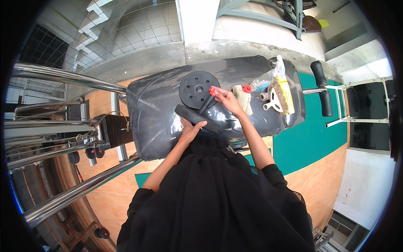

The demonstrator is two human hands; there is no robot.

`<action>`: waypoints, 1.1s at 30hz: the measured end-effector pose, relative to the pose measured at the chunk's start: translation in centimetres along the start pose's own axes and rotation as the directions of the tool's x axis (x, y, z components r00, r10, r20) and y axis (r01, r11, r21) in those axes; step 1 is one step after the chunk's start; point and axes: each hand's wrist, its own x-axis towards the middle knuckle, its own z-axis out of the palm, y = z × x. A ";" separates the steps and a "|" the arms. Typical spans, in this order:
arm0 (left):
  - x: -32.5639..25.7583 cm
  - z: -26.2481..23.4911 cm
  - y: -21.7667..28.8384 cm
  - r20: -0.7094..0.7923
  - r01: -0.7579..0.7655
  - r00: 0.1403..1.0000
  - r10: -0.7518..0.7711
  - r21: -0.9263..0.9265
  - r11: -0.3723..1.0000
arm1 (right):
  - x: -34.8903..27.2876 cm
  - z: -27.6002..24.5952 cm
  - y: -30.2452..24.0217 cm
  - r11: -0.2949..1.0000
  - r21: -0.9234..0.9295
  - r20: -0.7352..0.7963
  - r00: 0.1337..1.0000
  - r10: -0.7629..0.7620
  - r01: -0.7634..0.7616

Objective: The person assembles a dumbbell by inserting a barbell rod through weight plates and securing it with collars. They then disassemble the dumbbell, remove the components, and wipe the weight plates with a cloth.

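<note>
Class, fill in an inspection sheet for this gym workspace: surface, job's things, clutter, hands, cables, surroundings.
Surface: black padded bench, glossy and creased.
Job's things: dumbbell bar with two black weight plates, lying on the bench.
Clutter: plastic bottle, brush, beige cloth.
Hands: left hand grips near plate; right hand at the bar's red end.
Cables: cord by the black box.
Surroundings: chrome rails, wooden floor, green mat.

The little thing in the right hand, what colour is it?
Red: the small piece in the right hand, clearest in the head view.
</note>
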 end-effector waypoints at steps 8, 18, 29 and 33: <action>0.0 -0.1 -0.3 0.010 0.008 1.000 -0.007 -0.046 0.999 | -0.5 -0.8 -0.7 0.987 -0.116 0.008 0.993 0.114 -0.112; 0.1 -0.1 -0.3 0.017 0.018 1.000 -0.017 -0.028 0.999 | 0.5 0.2 0.5 0.977 0.182 -0.320 0.932 0.169 -0.115; 0.2 0.0 -0.2 0.024 0.033 0.999 -0.032 -0.033 0.999 | 0.3 -1.6 2.0 0.965 0.244 -0.442 0.874 0.202 -0.099; 0.0 -0.1 -0.1 0.017 0.060 0.998 -0.059 -0.037 0.998 | 0.9 0.8 1.4 0.903 0.429 -0.450 0.863 0.231 -0.018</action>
